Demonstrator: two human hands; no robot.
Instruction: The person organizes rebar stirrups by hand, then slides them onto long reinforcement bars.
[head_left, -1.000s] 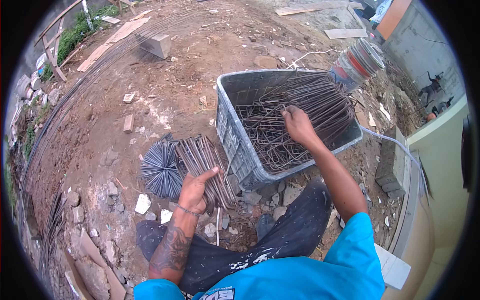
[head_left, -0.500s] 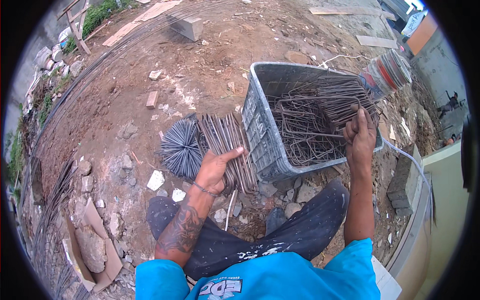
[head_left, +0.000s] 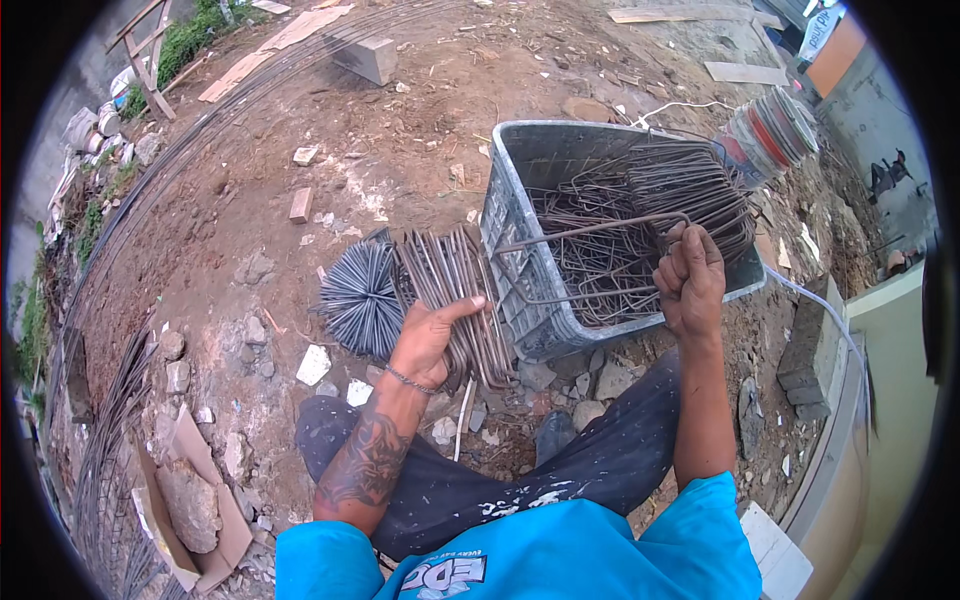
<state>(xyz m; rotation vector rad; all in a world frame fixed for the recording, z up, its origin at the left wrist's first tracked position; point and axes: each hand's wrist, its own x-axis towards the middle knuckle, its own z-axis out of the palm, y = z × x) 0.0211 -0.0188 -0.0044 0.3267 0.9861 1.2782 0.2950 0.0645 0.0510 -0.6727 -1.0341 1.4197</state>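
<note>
My right hand (head_left: 692,285) grips one end of a bent steel rebar stirrup (head_left: 595,232), an open rectangular loop held over the crate. Its far end reaches past the crate's left rim. My left hand (head_left: 425,345) is closed on a stack of rusty rebar stirrups (head_left: 450,265) standing left of the crate, its thumb along the top; the other fingers are partly hidden. Left of that stack sits a round bundle of grey steel rods (head_left: 362,297), fanned out from its centre. The grey plastic crate (head_left: 508,220) holds a tangle of stirrups and a neater pile (head_left: 690,185) at its right.
A stained bucket (head_left: 765,140) stands behind the crate. Concrete blocks lie at the right (head_left: 812,350) and far back (head_left: 370,58). Long rebar rods (head_left: 130,205) curve along the left. A torn cardboard box (head_left: 185,500) with a rock, rubble and a pale hose (head_left: 815,300) lie around.
My right hand has moved left and slightly down, carrying the stirrup leftward off the pile so its end now passes the crate's left rim. My left hand stays on its stack.
</note>
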